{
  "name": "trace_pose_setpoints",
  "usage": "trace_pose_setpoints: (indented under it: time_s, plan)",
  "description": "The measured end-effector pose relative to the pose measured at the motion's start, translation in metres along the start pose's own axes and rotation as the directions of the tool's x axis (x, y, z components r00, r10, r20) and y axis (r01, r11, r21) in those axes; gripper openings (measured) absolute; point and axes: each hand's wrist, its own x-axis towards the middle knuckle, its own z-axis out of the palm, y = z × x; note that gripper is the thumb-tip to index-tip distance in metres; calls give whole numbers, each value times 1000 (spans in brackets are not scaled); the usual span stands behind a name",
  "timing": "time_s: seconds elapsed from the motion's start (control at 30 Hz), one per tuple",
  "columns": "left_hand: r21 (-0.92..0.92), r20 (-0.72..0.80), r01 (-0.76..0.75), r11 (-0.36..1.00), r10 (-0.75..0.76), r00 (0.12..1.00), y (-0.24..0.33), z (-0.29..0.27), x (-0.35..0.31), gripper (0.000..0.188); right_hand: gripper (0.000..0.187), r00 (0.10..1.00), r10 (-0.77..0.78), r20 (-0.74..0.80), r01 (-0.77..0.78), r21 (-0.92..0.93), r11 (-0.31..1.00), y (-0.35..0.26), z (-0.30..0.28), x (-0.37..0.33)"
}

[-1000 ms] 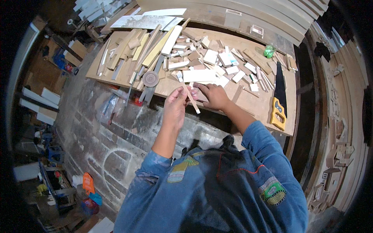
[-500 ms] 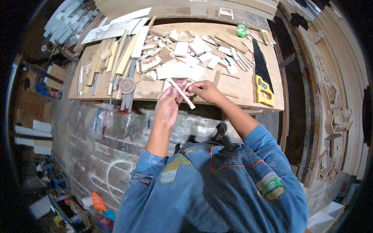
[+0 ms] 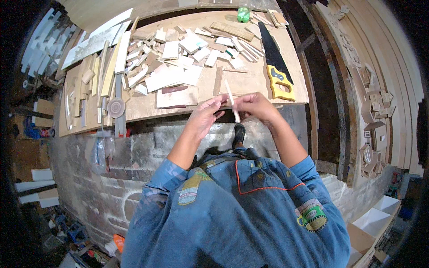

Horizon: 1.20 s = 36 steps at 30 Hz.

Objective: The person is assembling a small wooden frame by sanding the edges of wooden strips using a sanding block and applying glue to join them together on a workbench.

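A thin white wooden stick (image 3: 229, 92) stands nearly upright at the bench's front edge, its lower end beside my fingers. My right hand (image 3: 258, 107) pinches it from the right, though motion smears the fingertips. To its left, my left hand (image 3: 204, 117) has its fingers apart and curled slightly toward the stick, with nothing visible in it. On the bench left of the hands lies a pale rectangular board (image 3: 185, 96) with dark brown strips along it.
Many wood offcuts (image 3: 170, 50) cover the middle of the workbench (image 3: 250, 82). A yellow-handled handsaw (image 3: 271, 49) lies at the right. Long wooden strips (image 3: 106, 73) and a round wooden disc (image 3: 116, 107) are at the left. A green bottle piece (image 3: 243, 14) stands at the back.
My view has shifted rightward. The stick has gone from my left hand to my right and turned more upright. My left hand has let go, and the board with brown strips is now uncovered.
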Motion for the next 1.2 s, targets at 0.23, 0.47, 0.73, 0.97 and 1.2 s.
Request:
trace_pose_setpoints:
  time_s: [0.23, 0.47, 0.73, 0.97, 1.2]
  plan:
    - [138, -180, -11, 990, 36, 983, 4, -21, -21, 34, 26, 889, -110, -445, -153, -515, 844, 16, -48, 55]
    - [143, -284, 2, 990, 39, 958, -9, -53, -51, 32, 22, 841, -38, -539, -273, -485, 831, 6, -45, 70]
    - [118, -323, 7, 993, 32, 946, -14, -75, -68, 35, 20, 797, -134, -589, -300, -578, 759, 5, -41, 77]
    - [132, -343, 28, 991, 19, 939, -13, -88, -69, 39, 23, 784, -193, -589, -281, -615, 737, 21, -43, 81]
    - [113, -357, 43, 993, 1, 934, -11, -95, -70, 39, 24, 776, -209, -595, -302, -641, 706, 27, -43, 84]
